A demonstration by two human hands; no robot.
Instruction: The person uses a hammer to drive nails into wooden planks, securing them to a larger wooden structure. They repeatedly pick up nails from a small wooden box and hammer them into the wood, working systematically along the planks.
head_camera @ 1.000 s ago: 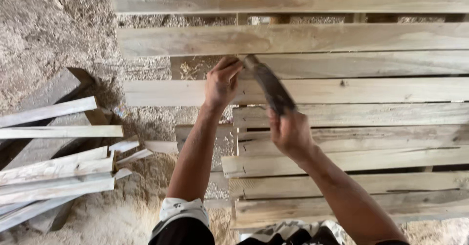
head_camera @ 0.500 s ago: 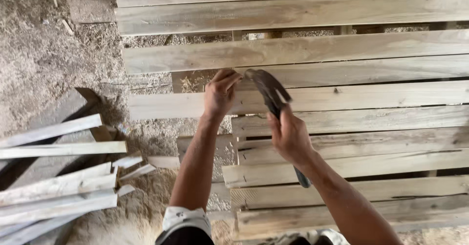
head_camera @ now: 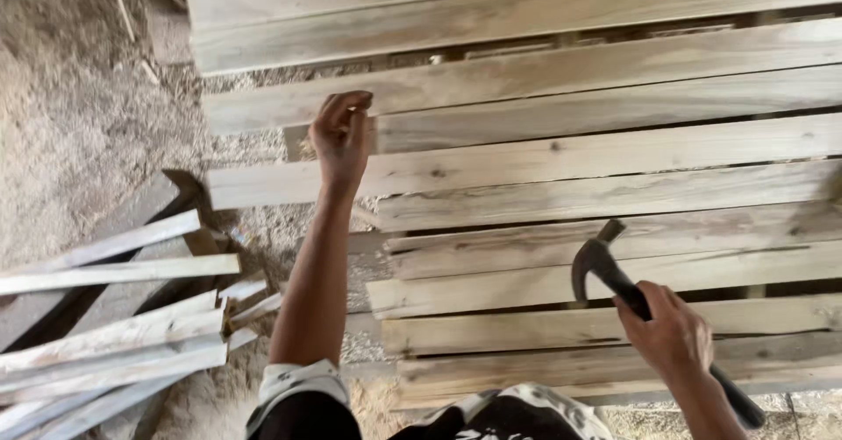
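Observation:
My left hand [head_camera: 341, 137] reaches out over the left ends of the wooden planks [head_camera: 561, 159], fingers pinched together near a plank's end; whether a nail is between them is too small to tell. My right hand [head_camera: 674, 335] grips the dark handle of a claw hammer [head_camera: 605, 269], held low at the right above the nearer planks, its head pointing up and left. The planks lie side by side, running left to right, with gaps between them.
A loose pile of thin pale wooden slats [head_camera: 114, 326] lies at the lower left on sawdust-covered ground [head_camera: 79, 124]. More long boards [head_camera: 491, 1] lie across the top of the view.
My right hand has swung the hammer away from my left hand, down and to the right. My left hand stays at the plank's end. The view has shifted slightly.

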